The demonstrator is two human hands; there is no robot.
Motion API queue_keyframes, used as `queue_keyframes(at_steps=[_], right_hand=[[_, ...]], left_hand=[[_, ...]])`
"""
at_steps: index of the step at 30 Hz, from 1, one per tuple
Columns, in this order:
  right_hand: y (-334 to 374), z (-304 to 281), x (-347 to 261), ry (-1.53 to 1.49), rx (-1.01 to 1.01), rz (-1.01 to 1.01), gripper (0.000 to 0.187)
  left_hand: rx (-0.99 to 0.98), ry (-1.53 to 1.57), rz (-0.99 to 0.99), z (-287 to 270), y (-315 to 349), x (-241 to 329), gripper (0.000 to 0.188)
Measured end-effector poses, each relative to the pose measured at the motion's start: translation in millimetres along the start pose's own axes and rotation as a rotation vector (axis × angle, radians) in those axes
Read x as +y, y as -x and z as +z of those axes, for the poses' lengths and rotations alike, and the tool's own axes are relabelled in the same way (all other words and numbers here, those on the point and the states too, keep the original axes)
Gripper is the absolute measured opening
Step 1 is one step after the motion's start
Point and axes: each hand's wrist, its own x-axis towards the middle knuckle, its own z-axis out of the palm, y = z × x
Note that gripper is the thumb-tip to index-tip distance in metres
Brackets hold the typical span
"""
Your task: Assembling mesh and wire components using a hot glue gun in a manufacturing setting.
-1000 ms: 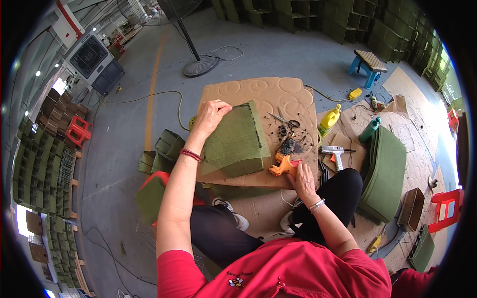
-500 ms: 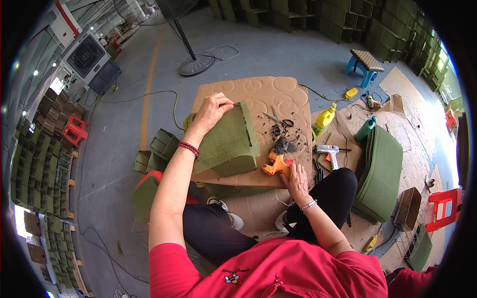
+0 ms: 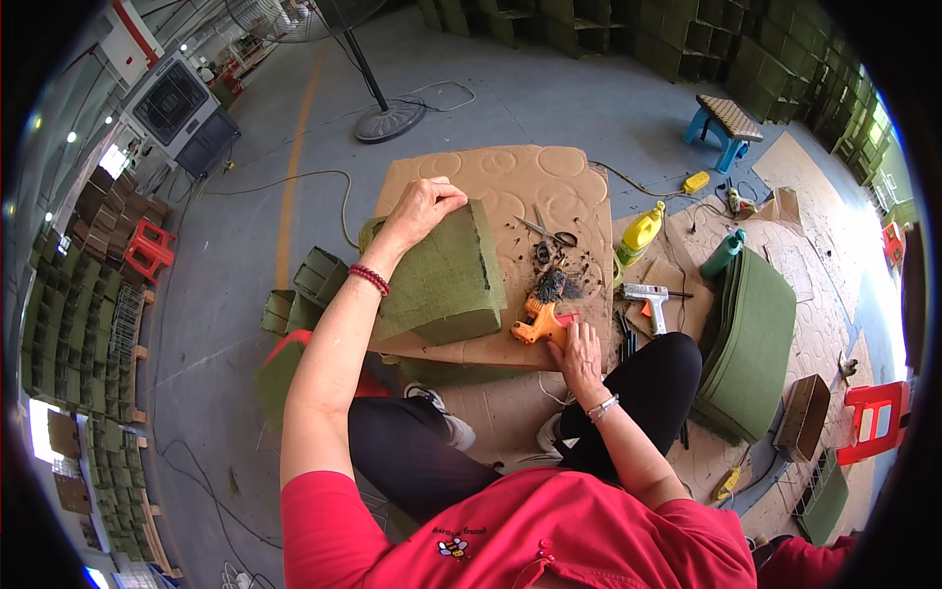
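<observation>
A green fabric-covered box (image 3: pixel 432 280) with a frayed edge rests on the cardboard-topped work surface (image 3: pixel 412 169). My left hand (image 3: pixel 424 211) is closed in a pinch at the box's far top edge; its fingertips partly hide what they grip. My right hand (image 3: pixel 581 355) lies at the near right edge of the surface, fingers stretched out, touching the back end of an orange glue gun (image 3: pixel 537 324). Beyond the gun are a dark clump of bristly material (image 3: pixel 555 286) and black-handled scissors (image 3: pixel 562 239), with dark scraps scattered around.
To the right are a yellow bottle (image 3: pixel 642 232), a white glue gun (image 3: pixel 650 299), a teal bottle (image 3: pixel 723 252) and stacked green panels (image 3: pixel 751 344). A blue stool (image 3: pixel 721 133) and a fan base (image 3: pixel 390 122) stand farther off. Small green boxes (image 3: pixel 321 277) sit at left.
The whole view has shifted slightly. My left hand stays pinched at the box's far edge, and my right hand stays beside the orange glue gun.
</observation>
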Motion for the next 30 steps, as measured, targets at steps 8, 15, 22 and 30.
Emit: queue_keyframes(at_steps=[8,15,22,30], right_hand=[[-80,-73,-24,-0.492,0.136,-0.115,0.018],[-248,-113,-134,-0.408,0.031,-0.583,0.013],[-276,-102,-152,-0.168,-0.310,-0.663,0.010],[-288,-109,-138,-0.341,-0.451,-0.529,0.014]], left_hand=[[0.207,0.142,0.013,-27,30,-11,0.020],[0.176,0.034,-0.060,-18,33,-20,0.017],[0.180,0.042,-0.063,-20,36,-25,0.016],[0.207,0.002,-0.042,-14,36,-27,0.016]])
